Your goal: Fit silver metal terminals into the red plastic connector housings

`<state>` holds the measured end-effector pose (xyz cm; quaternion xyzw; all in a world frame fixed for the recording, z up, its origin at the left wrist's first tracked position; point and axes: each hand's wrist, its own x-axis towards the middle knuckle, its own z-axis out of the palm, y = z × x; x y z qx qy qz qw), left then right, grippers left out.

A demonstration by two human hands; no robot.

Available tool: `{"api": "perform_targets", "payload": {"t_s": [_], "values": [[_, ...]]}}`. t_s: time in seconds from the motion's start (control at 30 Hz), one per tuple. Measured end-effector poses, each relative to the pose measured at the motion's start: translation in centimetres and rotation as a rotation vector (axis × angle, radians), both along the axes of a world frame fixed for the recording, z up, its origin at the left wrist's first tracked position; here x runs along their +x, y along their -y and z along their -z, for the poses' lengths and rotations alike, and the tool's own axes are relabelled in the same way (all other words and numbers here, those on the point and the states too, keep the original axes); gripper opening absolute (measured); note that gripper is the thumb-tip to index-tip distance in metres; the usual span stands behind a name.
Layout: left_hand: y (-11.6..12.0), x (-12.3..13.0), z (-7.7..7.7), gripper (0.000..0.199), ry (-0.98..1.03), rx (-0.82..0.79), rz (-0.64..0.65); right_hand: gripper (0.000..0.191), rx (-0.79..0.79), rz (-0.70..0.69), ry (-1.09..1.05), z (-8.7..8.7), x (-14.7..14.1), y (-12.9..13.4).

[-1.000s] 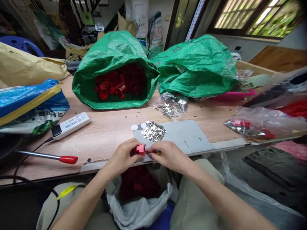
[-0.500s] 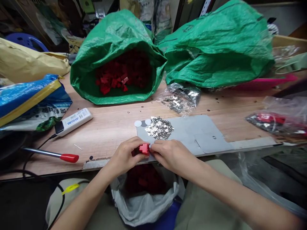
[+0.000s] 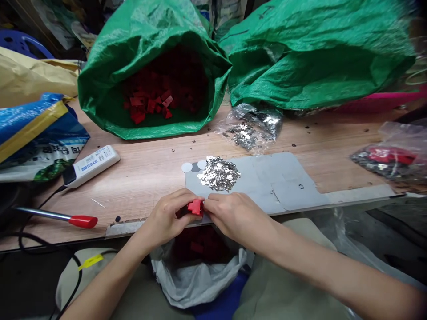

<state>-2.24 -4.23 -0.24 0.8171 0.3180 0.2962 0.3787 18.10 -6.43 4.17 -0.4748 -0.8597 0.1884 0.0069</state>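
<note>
Between the thumb and fingers of my left hand is a small red plastic block, held near the table's front edge. My right hand is closed in a pinch at the block's right side; whatever its fingertips hold is hidden. Just beyond both hands, a pile of small shiny metal pieces lies on a grey board. Under the hands, an open white bag with red blocks in it hangs below the table edge.
A green sack lies open at the back, red blocks inside. Another green sack is beside it. Clear bags of metal pieces sit behind the board and at right. A white device and a red-handled lever are at left.
The camera view has shifted slightly, moving the scene a little. Both hands stay together at the red block, which appears turned slightly.
</note>
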Motion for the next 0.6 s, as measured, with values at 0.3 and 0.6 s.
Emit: {"api": "perform_targets", "payload": {"t_s": [0.3,0.6], "values": [[-0.1,-0.3,0.0,0.035,-0.026,0.026,0.008,0.013,0.052,-0.001,-0.334,2.4,1.7,-0.1],[0.0,-0.3,0.0,0.039,-0.032,-0.004,0.005,0.018,0.027,0.036,-0.358,1.7,2.6,0.2]]}}
